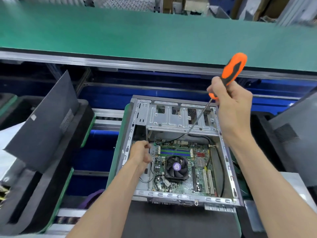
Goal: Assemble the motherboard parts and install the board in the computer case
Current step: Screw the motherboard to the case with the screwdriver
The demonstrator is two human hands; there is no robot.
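1. Orange and black, the screwdriver (228, 78) sits in your right hand (231, 107), fingers wrapped round the lower handle. Its shaft slants down over the drive cage (180, 115), the tip just above the black cable (202, 137) at the cage's lower edge.
2. Your left hand (141, 154) is down inside the computer case (127, 140), fingers curled at the motherboard (181, 169)'s left edge. Whether it pinches a screw is too small to tell.
3. The board lies flat on the case floor with its CPU fan (175, 166) fitted. I judge you're starting on the mounting screws.
4. Risks: that long shaft could skid off a screw head and gouge the board if you drive it at this slant. A screw dropped from the left fingers could roll under the board. The tip could also snag the cable.
5. In the way: the cage overhangs the board's top edge, and the cable loops down the right side. Around you are a dark side panel (44, 127) leaning on the left, and the green conveyor belt (137, 35) beyond.
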